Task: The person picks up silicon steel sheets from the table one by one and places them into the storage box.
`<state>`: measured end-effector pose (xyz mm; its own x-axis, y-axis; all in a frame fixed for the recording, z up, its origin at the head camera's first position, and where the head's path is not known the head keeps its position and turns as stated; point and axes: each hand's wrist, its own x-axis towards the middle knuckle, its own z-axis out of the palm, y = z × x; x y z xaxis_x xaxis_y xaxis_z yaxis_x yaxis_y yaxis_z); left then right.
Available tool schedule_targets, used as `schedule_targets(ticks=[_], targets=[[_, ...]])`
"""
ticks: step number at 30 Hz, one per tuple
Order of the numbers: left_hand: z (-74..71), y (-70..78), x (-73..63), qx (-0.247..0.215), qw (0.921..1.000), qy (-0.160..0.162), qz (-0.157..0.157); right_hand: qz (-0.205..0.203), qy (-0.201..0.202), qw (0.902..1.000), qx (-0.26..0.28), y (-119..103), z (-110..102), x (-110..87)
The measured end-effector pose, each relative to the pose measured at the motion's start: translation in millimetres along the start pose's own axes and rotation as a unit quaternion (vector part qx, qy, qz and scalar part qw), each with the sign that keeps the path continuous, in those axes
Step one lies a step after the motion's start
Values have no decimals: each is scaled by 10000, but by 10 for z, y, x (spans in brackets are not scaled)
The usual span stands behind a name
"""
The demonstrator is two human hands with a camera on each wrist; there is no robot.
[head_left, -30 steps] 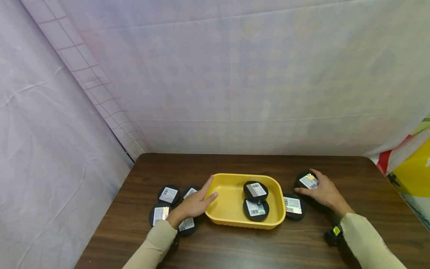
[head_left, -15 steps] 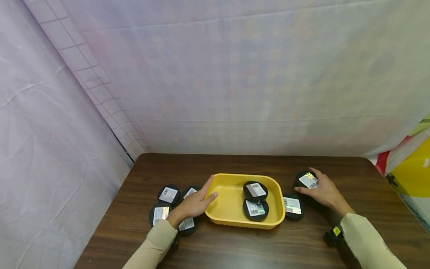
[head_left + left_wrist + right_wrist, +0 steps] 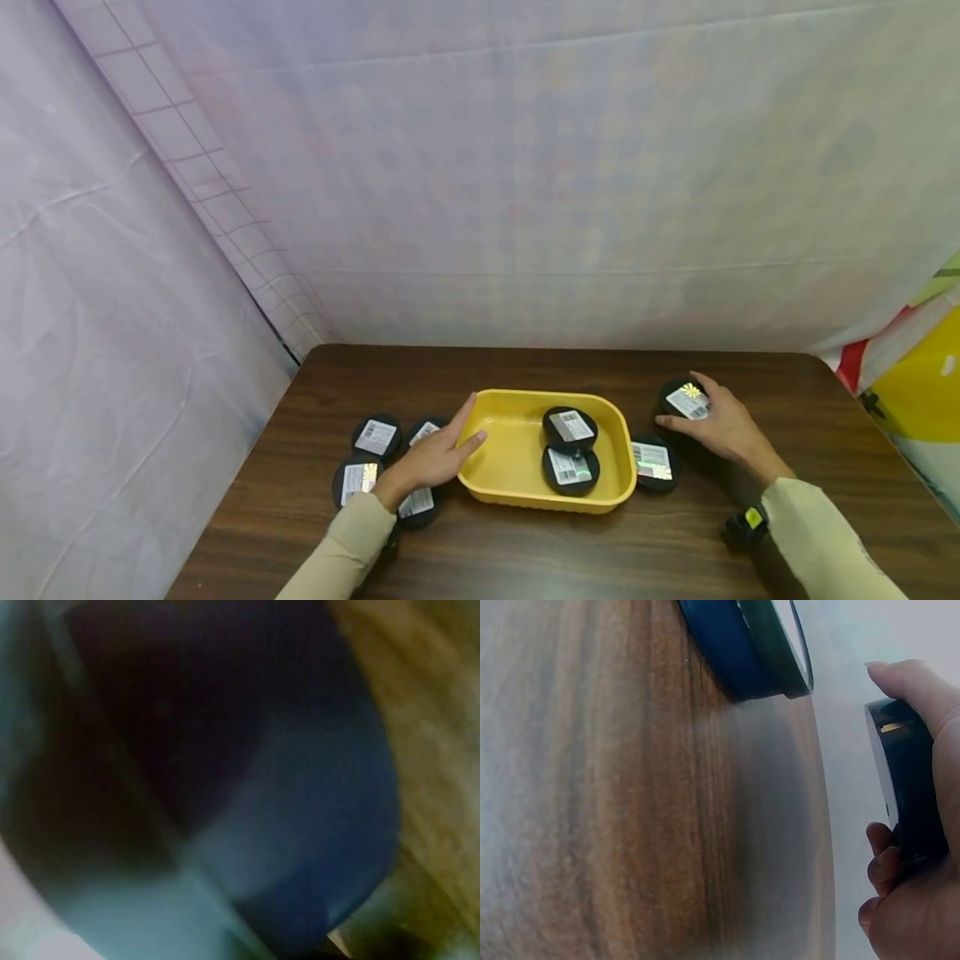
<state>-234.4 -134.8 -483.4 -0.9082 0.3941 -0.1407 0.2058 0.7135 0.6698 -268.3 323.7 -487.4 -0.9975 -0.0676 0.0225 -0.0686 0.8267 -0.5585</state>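
In the head view a yellow plastic tray (image 3: 513, 471) sits mid-table, with two black round containers (image 3: 570, 425) inside, one partly over the other. My left hand (image 3: 431, 457) touches the tray's left end, fingers straight, thumb reaching over the rim. My right hand (image 3: 720, 425) grips another black round container (image 3: 681, 398) between thumb and fingers, right of the tray. The right wrist view shows that container (image 3: 911, 780) edge-on in the hand. Dark round shapes (image 3: 300, 817) fill the blurred left wrist view. White barcode labels face up.
Several labelled black containers (image 3: 377, 437) lie left of the tray, some partly hidden by my left hand. Another container (image 3: 655, 462) stands against the tray's right side. A wrist camera (image 3: 746, 527) hangs under my right sleeve. White cloth (image 3: 525, 208) hangs behind the brown table (image 3: 540, 554).
My right hand has shifted very slightly with the container in its grip. The left hand and the tray hold their place; the view has tilted a little.
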Motion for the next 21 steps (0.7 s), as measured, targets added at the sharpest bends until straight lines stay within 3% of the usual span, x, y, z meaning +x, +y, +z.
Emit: schedule_targets(ticks=[11, 21], targets=[[1, 1, 4, -10, 10000, 6, -50, -117, 135, 9998, -20, -85, -33, -29], [4, 0, 4, 67, 9999, 46, 90, -181, 143, 9997, 8, -234, -56, -48]])
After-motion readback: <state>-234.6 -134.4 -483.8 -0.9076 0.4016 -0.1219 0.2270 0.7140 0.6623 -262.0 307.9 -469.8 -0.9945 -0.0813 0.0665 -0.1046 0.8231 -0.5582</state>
